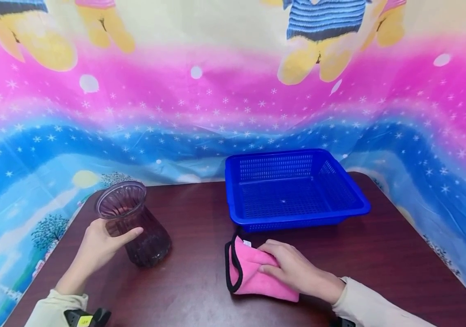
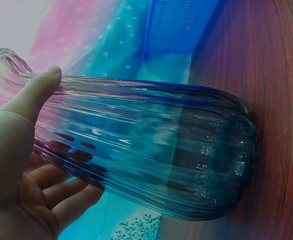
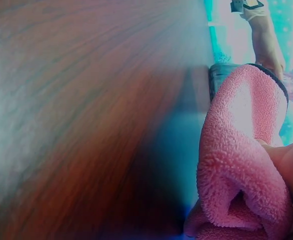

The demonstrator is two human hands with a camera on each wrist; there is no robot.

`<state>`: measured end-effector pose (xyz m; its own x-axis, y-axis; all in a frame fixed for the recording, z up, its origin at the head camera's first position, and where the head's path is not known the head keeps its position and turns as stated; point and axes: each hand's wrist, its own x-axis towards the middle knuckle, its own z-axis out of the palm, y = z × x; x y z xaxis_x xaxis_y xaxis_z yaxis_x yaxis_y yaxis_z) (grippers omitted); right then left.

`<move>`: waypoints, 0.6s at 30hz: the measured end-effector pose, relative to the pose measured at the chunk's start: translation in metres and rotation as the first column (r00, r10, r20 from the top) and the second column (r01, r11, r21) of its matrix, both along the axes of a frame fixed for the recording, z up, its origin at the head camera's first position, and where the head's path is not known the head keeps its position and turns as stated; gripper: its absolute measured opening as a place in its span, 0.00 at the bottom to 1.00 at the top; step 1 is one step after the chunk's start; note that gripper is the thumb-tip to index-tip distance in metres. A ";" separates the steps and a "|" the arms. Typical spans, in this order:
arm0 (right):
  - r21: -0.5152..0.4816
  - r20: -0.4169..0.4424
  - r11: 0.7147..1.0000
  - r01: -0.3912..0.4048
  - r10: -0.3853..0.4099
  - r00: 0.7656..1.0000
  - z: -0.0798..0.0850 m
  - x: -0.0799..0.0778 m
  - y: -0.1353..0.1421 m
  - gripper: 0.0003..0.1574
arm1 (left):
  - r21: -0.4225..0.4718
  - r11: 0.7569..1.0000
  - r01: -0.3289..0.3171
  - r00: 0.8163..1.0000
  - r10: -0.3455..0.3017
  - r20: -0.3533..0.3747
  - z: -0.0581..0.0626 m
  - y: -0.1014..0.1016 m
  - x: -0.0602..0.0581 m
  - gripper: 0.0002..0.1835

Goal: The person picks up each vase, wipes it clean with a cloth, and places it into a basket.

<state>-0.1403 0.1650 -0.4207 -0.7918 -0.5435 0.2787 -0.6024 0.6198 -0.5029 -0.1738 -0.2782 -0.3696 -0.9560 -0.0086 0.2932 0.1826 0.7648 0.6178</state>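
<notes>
My left hand [image 1: 98, 245] grips a clear, ribbed glass vase [image 1: 147, 238] just below its flared rim, thumb on the near side and fingers round the back. The vase leans with its mouth to the left, and its base is close to the table. Looking through the glass in the left wrist view, the fingers [image 2: 76, 197] show behind the vase wall. On the right, my right hand [image 1: 298, 268] pinches a folded pink cloth [image 1: 253, 278] with black edging, thumb on top. Its fluffy folds [image 3: 236, 165] fill the front of the right wrist view, low over the table.
A blue plastic basket [image 1: 298, 218] with perforated sides stands at the back right of the dark wooden table [image 1: 192, 290], just beyond the cloth. Behind the table hangs a colourful printed curtain [image 1: 216, 109], which also runs along both sides.
</notes>
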 end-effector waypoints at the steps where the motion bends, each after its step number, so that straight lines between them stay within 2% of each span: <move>1: -0.003 0.001 1.000 -0.006 0.006 1.000 0.000 0.000 -0.002 0.14 | -0.001 1.000 -0.002 1.000 0.002 -0.001 0.000 0.000 0.000 0.27; 18: -0.060 -0.009 0.998 -0.010 0.009 1.000 -0.002 -0.001 -0.029 0.15 | 0.028 1.000 -0.003 1.000 0.003 0.000 -0.003 0.001 0.001 0.27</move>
